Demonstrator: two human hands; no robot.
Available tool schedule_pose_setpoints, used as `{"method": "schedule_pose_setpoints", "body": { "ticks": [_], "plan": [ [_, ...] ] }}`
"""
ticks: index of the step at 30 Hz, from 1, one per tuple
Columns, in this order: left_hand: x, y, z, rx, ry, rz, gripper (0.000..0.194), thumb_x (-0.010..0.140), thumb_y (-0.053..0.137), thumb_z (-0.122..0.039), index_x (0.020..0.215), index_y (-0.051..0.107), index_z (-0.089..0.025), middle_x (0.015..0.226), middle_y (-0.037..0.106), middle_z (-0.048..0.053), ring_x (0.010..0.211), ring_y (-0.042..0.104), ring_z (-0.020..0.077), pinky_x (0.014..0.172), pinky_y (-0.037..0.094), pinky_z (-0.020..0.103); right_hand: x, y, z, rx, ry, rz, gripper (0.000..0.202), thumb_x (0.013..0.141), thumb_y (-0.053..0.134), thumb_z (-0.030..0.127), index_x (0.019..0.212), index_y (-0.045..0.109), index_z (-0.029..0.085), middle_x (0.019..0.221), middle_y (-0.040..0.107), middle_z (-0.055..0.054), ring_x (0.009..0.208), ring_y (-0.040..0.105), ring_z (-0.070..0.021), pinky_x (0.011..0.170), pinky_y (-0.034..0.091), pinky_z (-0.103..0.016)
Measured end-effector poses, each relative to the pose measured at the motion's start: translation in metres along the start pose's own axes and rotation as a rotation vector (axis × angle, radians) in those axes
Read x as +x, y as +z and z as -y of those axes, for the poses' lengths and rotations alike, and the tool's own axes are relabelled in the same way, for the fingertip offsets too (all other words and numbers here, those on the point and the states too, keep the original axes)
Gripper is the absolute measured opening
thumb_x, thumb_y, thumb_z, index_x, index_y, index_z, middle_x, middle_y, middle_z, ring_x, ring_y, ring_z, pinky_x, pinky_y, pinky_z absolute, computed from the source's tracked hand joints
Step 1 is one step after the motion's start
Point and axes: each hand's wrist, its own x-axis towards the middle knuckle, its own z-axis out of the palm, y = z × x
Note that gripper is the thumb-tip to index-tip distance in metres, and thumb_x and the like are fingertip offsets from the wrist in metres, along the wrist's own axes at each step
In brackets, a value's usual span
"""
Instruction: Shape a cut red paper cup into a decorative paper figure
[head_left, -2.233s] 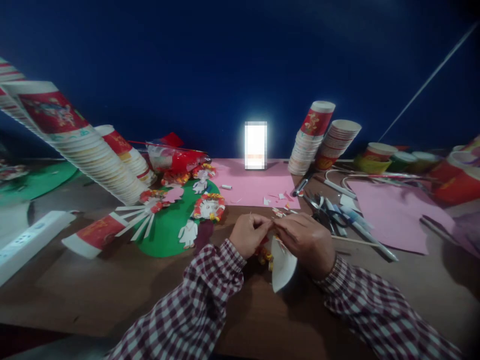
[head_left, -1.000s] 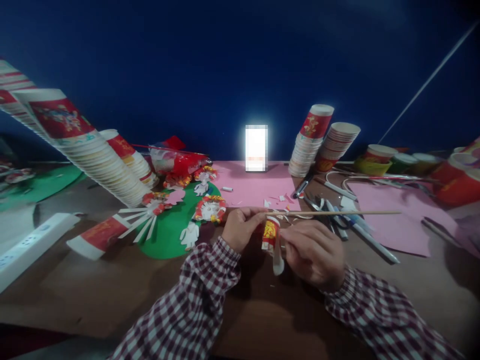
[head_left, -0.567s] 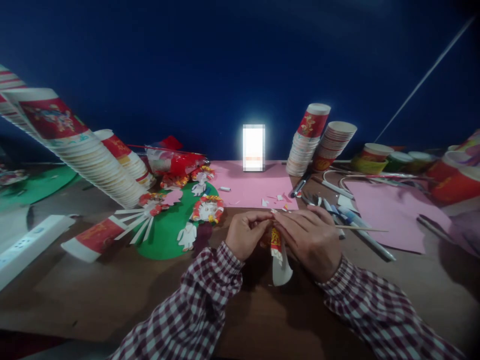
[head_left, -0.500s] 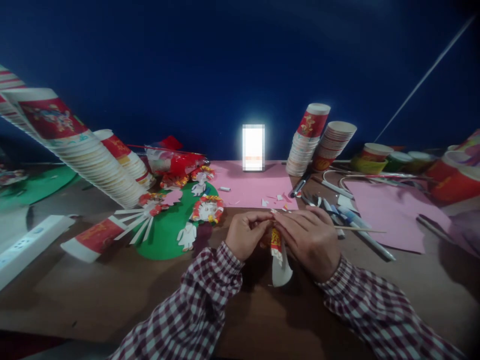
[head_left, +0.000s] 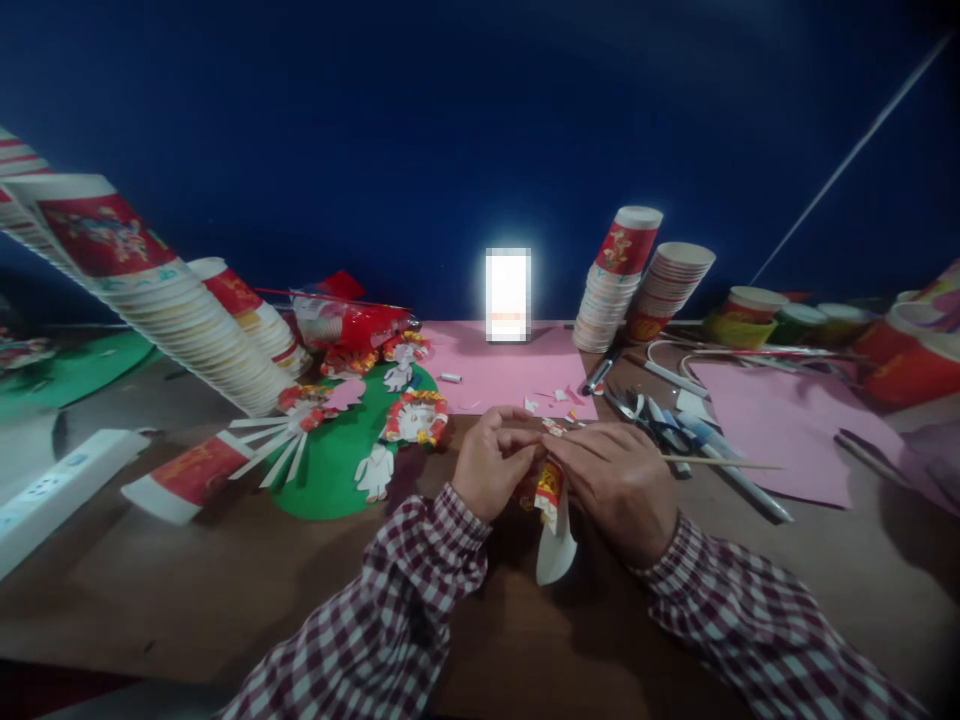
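A cut paper cup piece, white with a red and yellow printed part, hangs between my hands above the brown table. My left hand pinches its upper end with thumb and fingers. My right hand meets the left fingertips, its fingers closed over the same piece. A thin wooden stick sticks out to the right from under my right hand; its other end is hidden. Small paper scraps lie just beyond my fingers on the pink sheet.
Left are a green sheet with paper figures, a fringed cup, leaning cup stacks and a power strip. Right are scissors, a glue tube, a cutter and cup stacks. A bright pixelated rectangle stands behind.
The cup piece's lower end has swung slightly left and down. My left fingers have shifted and spread a little, and the stick's tip reaches slightly farther right.
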Motion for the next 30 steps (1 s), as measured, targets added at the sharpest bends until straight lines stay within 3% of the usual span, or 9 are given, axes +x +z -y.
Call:
{"method": "schedule_pose_setpoints", "body": {
  "ticks": [5, 14, 18, 26, 30],
  "plan": [
    [0.002, 0.000, 0.004, -0.006, -0.001, 0.024, 0.033, 0.064, 0.065, -0.017, 0.092, 0.047, -0.014, 0.071, 0.064, 0.003, 0.062, 0.060, 0.0100, 0.058, 0.045, 0.019, 0.000, 0.001, 0.001, 0.041, -0.018, -0.023, 0.022, 0.080, 0.051, 0.020, 0.099, 0.062, 0.019, 0.094, 0.063, -0.005, 0.088, 0.054, -0.0168, 0.080, 0.042, -0.031],
    [0.001, 0.001, 0.007, 0.049, 0.003, 0.032, 0.031, 0.064, 0.062, -0.013, 0.094, 0.051, -0.012, 0.084, 0.063, 0.007, 0.076, 0.059, 0.0116, 0.066, 0.046, 0.020, 0.000, 0.001, 0.000, 0.151, 0.074, -0.017, 0.021, 0.081, 0.049, 0.020, 0.097, 0.062, 0.021, 0.093, 0.062, -0.004, 0.089, 0.053, -0.0153, 0.080, 0.043, -0.029],
    [0.001, 0.002, 0.007, 0.143, 0.016, 0.006, 0.031, 0.065, 0.061, -0.018, 0.095, 0.054, -0.012, 0.091, 0.061, 0.008, 0.070, 0.057, 0.0095, 0.063, 0.046, 0.020, 0.000, 0.002, -0.001, 0.155, 0.078, -0.015, 0.020, 0.081, 0.049, 0.021, 0.096, 0.063, 0.020, 0.092, 0.062, -0.004, 0.089, 0.053, -0.0155, 0.080, 0.042, -0.029],
    [0.003, -0.004, 0.011, 0.246, -0.005, 0.072, 0.031, 0.075, 0.050, -0.040, 0.073, 0.062, -0.011, 0.061, 0.057, 0.002, 0.054, 0.049, 0.0084, 0.052, 0.040, 0.018, -0.001, 0.004, -0.003, 0.141, 0.077, -0.044, 0.020, 0.081, 0.049, 0.022, 0.095, 0.063, 0.020, 0.090, 0.063, -0.005, 0.087, 0.054, -0.0157, 0.080, 0.042, -0.029],
    [0.004, -0.005, 0.013, 0.281, 0.005, 0.059, 0.033, 0.073, 0.051, -0.043, 0.068, 0.061, -0.011, 0.058, 0.055, 0.001, 0.052, 0.047, 0.0080, 0.048, 0.037, 0.018, 0.000, 0.003, -0.001, 0.136, 0.065, -0.032, 0.019, 0.081, 0.047, 0.020, 0.092, 0.063, 0.019, 0.088, 0.063, -0.005, 0.086, 0.054, -0.0160, 0.079, 0.042, -0.030]
  ]
}}
